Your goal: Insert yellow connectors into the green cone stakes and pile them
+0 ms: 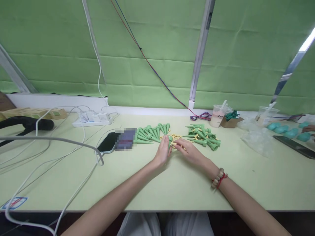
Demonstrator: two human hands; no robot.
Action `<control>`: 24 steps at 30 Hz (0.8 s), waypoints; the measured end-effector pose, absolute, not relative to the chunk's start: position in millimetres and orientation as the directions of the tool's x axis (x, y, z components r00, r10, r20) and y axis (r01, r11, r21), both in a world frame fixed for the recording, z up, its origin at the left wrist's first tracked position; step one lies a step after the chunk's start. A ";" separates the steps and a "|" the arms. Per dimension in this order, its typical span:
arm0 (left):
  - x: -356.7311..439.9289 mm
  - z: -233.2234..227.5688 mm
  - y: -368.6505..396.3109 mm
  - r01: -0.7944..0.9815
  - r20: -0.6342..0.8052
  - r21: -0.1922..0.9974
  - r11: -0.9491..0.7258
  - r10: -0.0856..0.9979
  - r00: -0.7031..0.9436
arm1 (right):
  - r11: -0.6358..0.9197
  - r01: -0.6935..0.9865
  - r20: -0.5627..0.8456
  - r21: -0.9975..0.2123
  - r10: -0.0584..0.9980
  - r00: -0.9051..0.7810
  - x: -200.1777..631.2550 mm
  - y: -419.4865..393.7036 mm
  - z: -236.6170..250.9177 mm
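Observation:
My left hand (162,152) is closed around a green plastic spike (170,139) with a wide round head; part of it is hidden by the fingers. A small yellow plug (173,143) is pinched in the fingertips of my right hand (190,152), touching the spike's head. Beyond the hands lies a scatter of small yellow plugs (175,136). Left of them, green spikes (149,131) are laid out side by side in a fan. On the right is a jumbled heap of green spikes (203,136).
Left are a phone (108,143), a pixelated patch, a power strip (92,119) and loose white cables (71,150). At right stand a drink cup (217,116), a small cardboard box (231,122), plastic bags (257,139) and a dark phone (294,147). Another person's hand (309,128) shows near turquoise objects (291,132).

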State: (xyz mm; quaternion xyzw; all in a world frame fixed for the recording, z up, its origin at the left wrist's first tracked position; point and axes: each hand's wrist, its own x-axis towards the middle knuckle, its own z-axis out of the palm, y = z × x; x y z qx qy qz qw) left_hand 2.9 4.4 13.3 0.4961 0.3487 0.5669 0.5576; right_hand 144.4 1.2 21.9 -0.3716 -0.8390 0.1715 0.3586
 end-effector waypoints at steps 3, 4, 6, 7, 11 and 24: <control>4.1 8.2 1.5 -0.213 0.116 0.974 -0.071 0.971 0.208 | 0.681 0.542 0.406 -0.493 0.730 -0.550 148.6 3.7 18.5; 4.4 6.5 0.9 -0.201 0.110 0.977 -0.066 0.971 0.212 | 0.680 0.561 0.394 -0.473 0.732 -0.555 149.5 3.6 17.7; 4.7 3.3 0.6 -0.175 0.117 0.981 -0.082 0.972 0.202 | 0.679 0.592 0.390 -0.434 0.734 -0.556 150.8 2.5 17.0; 4.6 1.9 0.9 -0.160 0.128 0.982 -0.097 0.973 0.191 | 0.682 0.601 0.392 -0.417 0.732 -0.557 151.1 1.9 17.2; 3.6 -2.6 2.4 -0.090 0.183 0.981 -0.169 0.967 0.176 | 0.679 0.585 0.381 -0.444 0.734 -0.563 149.9 -0.9 19.1; 0.0 9.7 -12.8 -0.026 0.392 0.918 -0.397 0.892 0.225 | 0.376 0.074 0.276 -0.924 0.787 -0.552 133.6 -9.3 19.1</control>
